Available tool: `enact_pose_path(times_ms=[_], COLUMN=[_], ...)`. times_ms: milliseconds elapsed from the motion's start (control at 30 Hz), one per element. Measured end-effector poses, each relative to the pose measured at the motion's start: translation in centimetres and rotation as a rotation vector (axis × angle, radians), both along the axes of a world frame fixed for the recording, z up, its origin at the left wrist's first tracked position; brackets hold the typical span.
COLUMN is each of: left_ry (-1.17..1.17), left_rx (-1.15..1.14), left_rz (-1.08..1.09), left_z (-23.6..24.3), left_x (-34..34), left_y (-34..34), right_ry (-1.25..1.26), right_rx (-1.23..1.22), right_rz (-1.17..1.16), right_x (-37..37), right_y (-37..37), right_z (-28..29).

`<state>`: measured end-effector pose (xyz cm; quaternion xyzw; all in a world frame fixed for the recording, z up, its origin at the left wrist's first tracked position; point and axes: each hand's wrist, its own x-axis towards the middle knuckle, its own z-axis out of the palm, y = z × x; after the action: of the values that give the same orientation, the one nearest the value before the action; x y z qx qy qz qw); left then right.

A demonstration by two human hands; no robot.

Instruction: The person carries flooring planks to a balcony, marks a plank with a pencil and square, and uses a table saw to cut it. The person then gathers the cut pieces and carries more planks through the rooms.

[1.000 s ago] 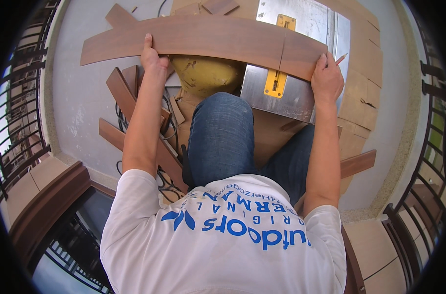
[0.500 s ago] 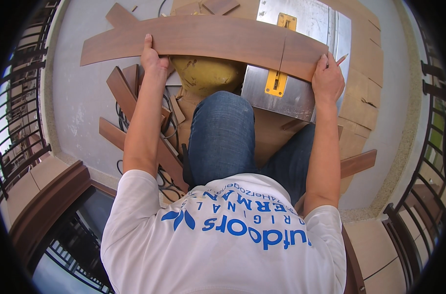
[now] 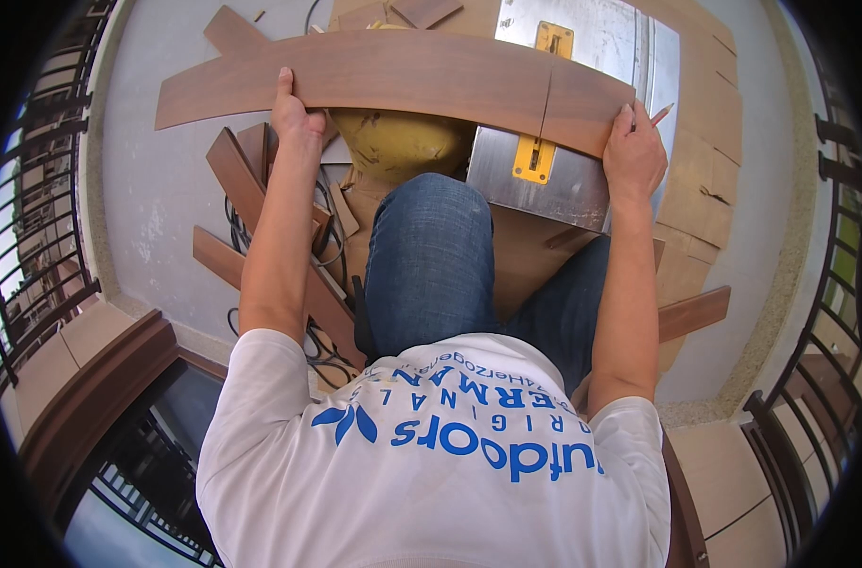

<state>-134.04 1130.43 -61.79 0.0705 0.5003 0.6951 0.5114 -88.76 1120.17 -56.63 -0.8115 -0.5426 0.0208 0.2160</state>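
Note:
A long brown wood-grain plank [image 3: 403, 80] lies across the grey metal top of a table saw [image 3: 582, 104]. My left hand [image 3: 294, 112] grips its near edge left of the middle. My right hand [image 3: 634, 151] presses on the plank's right end and has a pencil sticking out between the fingers. A thin dark cut line runs across the plank above the saw's yellow blade insert [image 3: 535, 156]. My jeans-clad knee [image 3: 431, 256] is raised just below the plank.
Several brown plank offcuts [image 3: 261, 237] and black cables [image 3: 322, 322] lie on the grey floor at left. Flat cardboard [image 3: 705, 189] covers the floor at right, with another plank piece [image 3: 696, 312]. A yellow bag-like object [image 3: 403, 142] sits under the plank. Black railings ring both sides.

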Motion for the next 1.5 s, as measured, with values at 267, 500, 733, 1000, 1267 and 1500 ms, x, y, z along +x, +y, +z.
enact_pose_path(times_ms=[267,500,733,1000,1267,1500], left_ry=[-0.02,0.001,0.005,0.031,0.026,0.013], left_rx=[0.011,-0.013,-0.002,-0.011,-0.003,-0.001], left_rz=[0.002,0.016,0.011,0.005,0.004,-0.002], left_z=[0.2,0.7,0.4,0.4,-0.2,-0.1], left_x=[0.0,0.5,0.2,0.4,-0.2,-0.1], left_y=[-0.3,-0.6,-0.7,-1.1,-1.1,-1.2], right_ry=[-0.002,0.005,0.017,0.018,-0.002,0.002], right_rx=[0.018,-0.001,-0.012,-0.016,-0.002,-0.02], right_rz=[-0.005,-0.005,-0.013,-0.019,-0.018,-0.027], right_x=[-0.2,-0.1,-0.2,-0.4,-0.3,-0.3], right_y=[-0.3,-0.6,-0.8,-1.1,-1.2,-1.3], right_z=[0.0,-0.1,0.0,0.2,-0.1,0.0])
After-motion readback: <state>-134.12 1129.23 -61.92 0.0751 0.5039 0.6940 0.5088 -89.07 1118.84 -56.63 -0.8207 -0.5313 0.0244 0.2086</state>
